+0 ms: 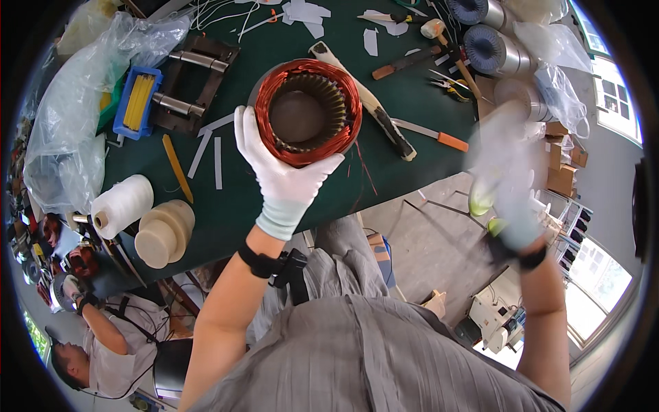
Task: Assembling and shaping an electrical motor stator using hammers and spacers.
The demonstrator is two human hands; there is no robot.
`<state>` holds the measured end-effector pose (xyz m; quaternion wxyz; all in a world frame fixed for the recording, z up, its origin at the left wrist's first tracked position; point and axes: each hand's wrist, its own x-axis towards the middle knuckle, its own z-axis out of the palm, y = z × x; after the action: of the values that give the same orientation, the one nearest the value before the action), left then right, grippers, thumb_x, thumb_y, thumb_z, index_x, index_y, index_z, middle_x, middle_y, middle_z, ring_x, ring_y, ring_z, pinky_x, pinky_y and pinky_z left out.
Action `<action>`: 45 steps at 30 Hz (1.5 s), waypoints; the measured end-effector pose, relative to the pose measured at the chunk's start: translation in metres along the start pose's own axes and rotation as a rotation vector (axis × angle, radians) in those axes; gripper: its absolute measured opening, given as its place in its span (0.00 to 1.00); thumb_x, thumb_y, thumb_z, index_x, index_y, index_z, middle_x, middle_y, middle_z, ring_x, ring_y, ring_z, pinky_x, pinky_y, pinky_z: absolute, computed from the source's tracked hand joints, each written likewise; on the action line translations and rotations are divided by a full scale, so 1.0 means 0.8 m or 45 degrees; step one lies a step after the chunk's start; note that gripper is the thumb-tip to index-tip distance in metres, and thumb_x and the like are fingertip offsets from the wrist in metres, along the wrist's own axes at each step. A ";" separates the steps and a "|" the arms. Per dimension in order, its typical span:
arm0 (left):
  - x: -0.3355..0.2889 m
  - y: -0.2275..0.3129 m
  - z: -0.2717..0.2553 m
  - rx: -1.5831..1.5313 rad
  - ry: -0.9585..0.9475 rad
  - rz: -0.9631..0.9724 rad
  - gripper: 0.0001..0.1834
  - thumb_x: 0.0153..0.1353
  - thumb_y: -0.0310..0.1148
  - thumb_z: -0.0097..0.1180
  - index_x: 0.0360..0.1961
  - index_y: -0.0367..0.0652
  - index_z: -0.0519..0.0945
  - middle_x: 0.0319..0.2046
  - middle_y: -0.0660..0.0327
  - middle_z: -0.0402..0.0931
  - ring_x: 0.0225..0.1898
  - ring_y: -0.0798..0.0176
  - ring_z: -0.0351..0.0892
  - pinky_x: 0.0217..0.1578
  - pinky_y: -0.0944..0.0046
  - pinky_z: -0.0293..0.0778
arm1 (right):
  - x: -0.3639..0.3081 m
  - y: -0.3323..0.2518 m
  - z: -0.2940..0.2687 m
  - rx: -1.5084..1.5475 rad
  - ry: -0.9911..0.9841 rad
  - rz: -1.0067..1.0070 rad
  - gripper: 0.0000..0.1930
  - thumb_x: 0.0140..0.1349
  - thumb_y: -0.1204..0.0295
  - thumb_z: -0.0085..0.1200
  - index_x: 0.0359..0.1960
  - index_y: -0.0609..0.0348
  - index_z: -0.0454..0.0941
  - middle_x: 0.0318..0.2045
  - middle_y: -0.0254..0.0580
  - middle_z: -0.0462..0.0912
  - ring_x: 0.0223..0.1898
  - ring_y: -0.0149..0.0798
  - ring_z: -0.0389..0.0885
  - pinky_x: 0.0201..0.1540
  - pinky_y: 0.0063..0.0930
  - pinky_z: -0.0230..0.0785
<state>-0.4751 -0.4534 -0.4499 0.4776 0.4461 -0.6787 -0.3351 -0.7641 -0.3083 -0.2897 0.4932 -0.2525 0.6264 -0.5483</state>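
Note:
A motor stator (349, 113) with red-brown copper windings stands upright on the dark green table, its round bore facing up. My left hand (278, 165), in a white glove, grips its near left side: the fingers lie along the left and the thumb reaches across the front. Loose copper wire ends trail from the stator's near right edge. My right hand (508, 172), also gloved in white, is off to the right, past the table's edge. Motion smears it, so its fingers and anything in them cannot be made out. Beside the stator lies a worn wooden stick (367, 99).
An orange-handled knife (439, 137) lies right of the stick. White paper strips (200, 154), a yellow strip (177, 168), a thread cone (123, 206) and a metal frame (192, 82) are on the left. Wire spools (491, 49) stand far right. Another person (103, 336) works at lower left.

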 end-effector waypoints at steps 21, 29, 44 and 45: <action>0.004 0.000 -0.008 0.009 -0.094 0.103 0.72 0.36 0.40 0.87 0.77 0.35 0.51 0.75 0.37 0.49 0.76 0.33 0.53 0.73 0.41 0.60 | 0.075 -0.117 -0.117 -0.692 0.087 -0.049 0.22 0.81 0.61 0.40 0.65 0.64 0.70 0.53 0.48 0.83 0.52 0.36 0.86 0.47 0.29 0.86; -0.007 0.001 -0.044 0.111 -0.241 0.093 0.73 0.35 0.41 0.88 0.77 0.35 0.50 0.76 0.36 0.45 0.77 0.33 0.50 0.74 0.41 0.57 | 0.080 -0.124 0.025 -0.989 -0.029 0.180 0.12 0.76 0.63 0.50 0.48 0.59 0.77 0.33 0.31 0.79 0.32 0.29 0.79 0.38 0.30 0.76; 0.023 -0.003 -0.027 -0.113 -0.281 0.089 0.76 0.35 0.33 0.86 0.79 0.32 0.43 0.77 0.42 0.46 0.76 0.43 0.58 0.75 0.50 0.59 | 0.048 -0.060 -0.059 -0.757 0.362 -0.083 0.25 0.82 0.55 0.38 0.62 0.65 0.70 0.48 0.45 0.81 0.40 0.42 0.85 0.44 0.41 0.83; 0.031 -0.010 -0.021 -0.178 -0.337 0.125 0.76 0.35 0.33 0.87 0.79 0.33 0.44 0.77 0.42 0.47 0.76 0.43 0.58 0.75 0.50 0.59 | 0.007 0.007 -0.032 -0.286 0.317 -0.022 0.22 0.82 0.55 0.40 0.60 0.62 0.71 0.49 0.44 0.82 0.37 0.46 0.86 0.45 0.39 0.82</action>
<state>-0.4604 -0.4801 -0.4425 0.4296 0.3299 -0.7319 -0.4136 -0.7876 -0.3004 -0.2990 0.3755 -0.2416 0.7379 -0.5061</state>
